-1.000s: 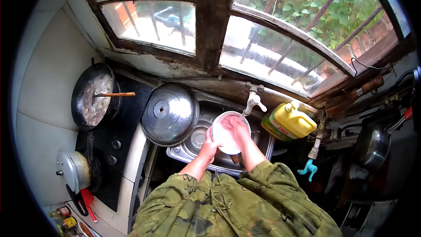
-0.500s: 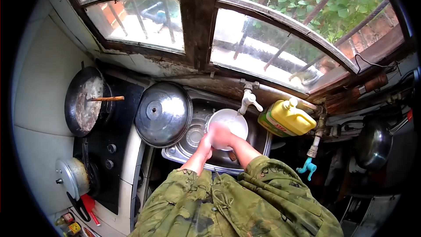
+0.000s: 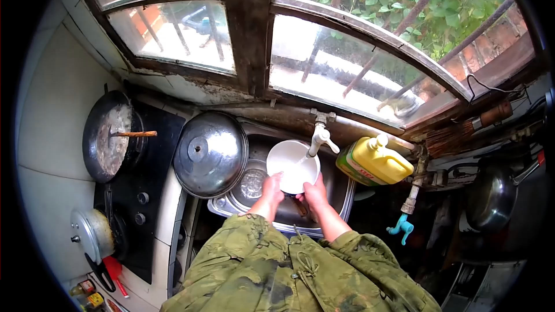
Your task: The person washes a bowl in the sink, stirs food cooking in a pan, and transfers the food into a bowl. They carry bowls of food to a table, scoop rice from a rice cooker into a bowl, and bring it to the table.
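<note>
The white bowl [image 3: 284, 160] is held over the sink [image 3: 221, 203], its near side gripped by the left hand [image 3: 272, 189] and right hand [image 3: 314, 191], whose fingers are partly hidden. Beyond the grip, its rim is overlapped by the tap [image 3: 319, 137]; below, a brown object [image 3: 300, 207] is partly covered.

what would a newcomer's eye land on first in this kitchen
Probably the white bowl, held below the white tap by the left hand and right hand. Next might be the bright yellow plastic jug at the sink's right end, then the big shiny metal lid at its left.
</note>
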Motion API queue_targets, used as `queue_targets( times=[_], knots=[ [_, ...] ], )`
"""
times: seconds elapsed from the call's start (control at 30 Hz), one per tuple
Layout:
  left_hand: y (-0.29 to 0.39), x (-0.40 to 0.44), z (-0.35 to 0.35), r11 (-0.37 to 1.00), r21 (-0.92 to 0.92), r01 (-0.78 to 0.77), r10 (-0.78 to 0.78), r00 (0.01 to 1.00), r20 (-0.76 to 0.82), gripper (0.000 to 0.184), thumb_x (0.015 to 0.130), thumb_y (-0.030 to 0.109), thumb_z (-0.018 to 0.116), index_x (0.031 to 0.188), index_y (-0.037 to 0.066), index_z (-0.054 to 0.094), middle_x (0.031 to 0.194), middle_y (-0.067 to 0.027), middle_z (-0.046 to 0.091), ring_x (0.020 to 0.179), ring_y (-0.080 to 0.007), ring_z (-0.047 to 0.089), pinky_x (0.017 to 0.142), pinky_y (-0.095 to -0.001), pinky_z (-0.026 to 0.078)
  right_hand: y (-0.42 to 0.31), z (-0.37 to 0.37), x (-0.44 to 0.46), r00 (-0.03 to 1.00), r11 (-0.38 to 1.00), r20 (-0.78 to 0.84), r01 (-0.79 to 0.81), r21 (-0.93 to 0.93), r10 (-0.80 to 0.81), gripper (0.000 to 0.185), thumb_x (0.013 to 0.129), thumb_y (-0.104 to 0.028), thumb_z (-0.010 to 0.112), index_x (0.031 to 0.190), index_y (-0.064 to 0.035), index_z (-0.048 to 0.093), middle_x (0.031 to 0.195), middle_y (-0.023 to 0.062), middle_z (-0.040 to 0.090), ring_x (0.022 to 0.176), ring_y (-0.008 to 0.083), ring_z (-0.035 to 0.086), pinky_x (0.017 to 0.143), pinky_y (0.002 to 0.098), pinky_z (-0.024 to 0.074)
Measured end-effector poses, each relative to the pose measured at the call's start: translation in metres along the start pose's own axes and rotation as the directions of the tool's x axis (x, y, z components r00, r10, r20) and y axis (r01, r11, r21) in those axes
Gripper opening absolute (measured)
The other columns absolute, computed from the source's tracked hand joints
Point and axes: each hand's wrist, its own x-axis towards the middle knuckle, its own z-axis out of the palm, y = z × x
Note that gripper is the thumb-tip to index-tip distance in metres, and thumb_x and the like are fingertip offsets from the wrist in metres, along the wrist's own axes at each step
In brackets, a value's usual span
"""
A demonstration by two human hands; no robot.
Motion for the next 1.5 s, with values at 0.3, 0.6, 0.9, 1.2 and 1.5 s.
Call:
queue_targets(
  times=[0.3, 0.6, 0.9, 1.2, 1.5],
  knots=[
    [0.001, 0.014, 0.012, 0.079, 0.997, 0.004, 0.367, 0.93, -0.033, 0.033, 0.085, 0.023, 0.069, 0.107, -0.001, 0.066, 0.099, -0.0111, 0.069, 0.082, -0.0217, 0.066, 0.066, -0.0364, 0.052, -0.046, -0.023, -0.03, 0.99, 0.859, 0.015, 0.131, -0.494, -0.142, 0.061, 0.079, 0.003, 0.048, 0.136, -0.0087, 0.032, 0.106, 0.0147, 0.059, 0.052, 0.0212, 0.06, 0.044, 0.0334, 0.0513],
    [-0.026, -0.021, 0.005, 0.824, 0.564, -0.049, 0.102, 0.993, -0.063, 0.036, 0.091, 0.018, 0.055, 0.118, -0.005, 0.055, 0.1, -0.0154, 0.066, 0.083, -0.027, 0.066, 0.071, -0.0365, 0.053, 0.0, -0.016, -0.018, 0.996, 0.995, -0.091, 0.018, 0.096, -0.009, 0.055, 0.077, 0.004, 0.044, 0.13, -0.0054, 0.033, 0.083, 0.0151, 0.059, 0.041, 0.0158, 0.052, 0.034, 0.0286, 0.042],
    [0.003, -0.04, 0.029, 0.988, 0.144, -0.061, 0.076, 0.992, -0.102, 0.044, 0.092, 0.023, 0.053, 0.126, -0.004, 0.052, 0.12, -0.0165, 0.061, 0.116, -0.032, 0.055, 0.1, -0.0429, 0.042, 0.042, -0.019, -0.009, 0.986, 0.926, -0.002, -0.156, 0.343, 0.167, 0.051, 0.075, 0.0, 0.047, 0.125, -0.0025, 0.04, 0.081, 0.0166, 0.059, 0.049, 0.0215, 0.058, 0.04, 0.0302, 0.0498],
    [0.055, -0.017, 0.024, 0.907, 0.201, 0.37, -0.421, 0.799, 0.428, 0.064, 0.094, 0.056, 0.044, 0.128, 0.002, 0.055, 0.124, -0.0139, 0.061, 0.114, -0.028, 0.058, 0.1, -0.041, 0.044, 0.081, -0.026, 0.0, 0.728, 0.753, 0.664, -0.53, 0.39, 0.168, 0.026, 0.082, -0.021, 0.062, 0.1, -0.0031, 0.061, 0.059, 0.0012, 0.055, 0.04, 0.0095, 0.044, 0.037, 0.0254, 0.0343],
    [0.025, -0.03, 0.007, 0.997, -0.071, 0.007, 0.013, 0.963, 0.27, 0.065, 0.094, 0.056, 0.045, 0.131, 0.003, 0.053, 0.127, -0.0137, 0.059, 0.118, -0.0287, 0.056, 0.102, -0.0426, 0.042, 0.058, -0.016, 0.029, 0.998, 0.951, 0.058, -0.008, 0.309, -0.011, 0.03, 0.08, -0.003, 0.049, 0.109, 0.0045, 0.056, 0.078, 0.0113, 0.062, 0.044, 0.0167, 0.05, 0.035, 0.0271, 0.0379]
  ],
)
